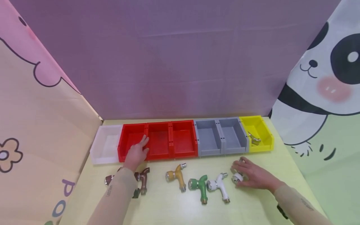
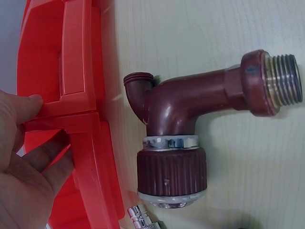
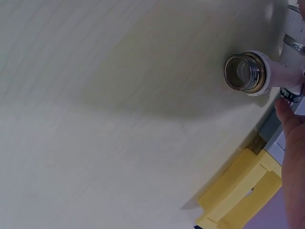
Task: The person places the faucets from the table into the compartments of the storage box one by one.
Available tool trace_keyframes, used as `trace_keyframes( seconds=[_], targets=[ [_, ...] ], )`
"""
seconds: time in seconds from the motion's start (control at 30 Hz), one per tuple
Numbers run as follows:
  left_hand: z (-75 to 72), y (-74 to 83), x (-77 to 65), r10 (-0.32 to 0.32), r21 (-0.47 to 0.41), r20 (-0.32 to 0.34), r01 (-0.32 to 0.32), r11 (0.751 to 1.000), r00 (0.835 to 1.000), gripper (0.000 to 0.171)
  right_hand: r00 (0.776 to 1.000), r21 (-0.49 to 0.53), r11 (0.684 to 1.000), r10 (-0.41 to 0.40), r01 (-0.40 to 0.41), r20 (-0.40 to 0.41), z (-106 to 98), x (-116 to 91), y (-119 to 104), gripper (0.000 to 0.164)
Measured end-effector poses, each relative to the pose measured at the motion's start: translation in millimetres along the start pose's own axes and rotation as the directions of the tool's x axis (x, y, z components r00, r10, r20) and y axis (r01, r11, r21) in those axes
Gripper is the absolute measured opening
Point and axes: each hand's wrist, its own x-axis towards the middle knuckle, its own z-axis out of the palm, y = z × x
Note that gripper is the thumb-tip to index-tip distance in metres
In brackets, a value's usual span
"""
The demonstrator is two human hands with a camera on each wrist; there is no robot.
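Note:
At the red bins, my left hand (image 1: pixel 136 153) straddles the divider between the leftmost red bin (image 1: pixel 121 147) and its neighbour. In the left wrist view its thumb lies on one side of that wall and its fingers on the other, pinching it. A dark red faucet (image 2: pixel 178 102) lies on the table beside it; a second dark red faucet (image 1: pixel 109 179) is partly hidden by the forearm. On the right, my right hand (image 1: pixel 254 175) grips a white faucet (image 1: pixel 237 178), mostly covered by the fingers, its threaded end (image 3: pixel 245 72) showing in the right wrist view.
Between the hands lie a yellow-orange faucet (image 1: pixel 179 177), a green faucet (image 1: pixel 202 187) and another white faucet (image 1: pixel 220 186). Behind stand a white bin (image 1: pixel 97 150), red bins, grey bins (image 1: pixel 222 150) and a yellow bin (image 1: pixel 268 140) holding a metal faucet (image 1: pixel 254 139).

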Motion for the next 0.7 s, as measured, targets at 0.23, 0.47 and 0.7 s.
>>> trace_keyframes(
  seconds=[0.23, 0.47, 0.7],
  targets=[
    [-0.3, -0.1, -1.0, 0.009, -0.004, -0.001, -0.009, 1.0, 1.0, 0.073, 0.994, -0.068, 0.997, -0.055, 0.048, -0.095, -3.7, 5.9, 2.0, 0.075],
    [0.2, -0.1, -0.9, 0.029, 0.003, -0.01, -0.029, 1.0, 1.0, 0.072, 0.991, -0.093, 0.996, -0.032, 0.019, -0.133, -9.3, 12.7, 4.5, 0.073],
    [0.3, 0.1, -1.8, 0.033, 0.014, -0.017, -0.033, 0.999, 0.999, 0.072, 0.99, -0.096, 0.995, 0.019, -0.033, -0.138, -17.0, 21.8, 6.6, 0.072]
  ],
)
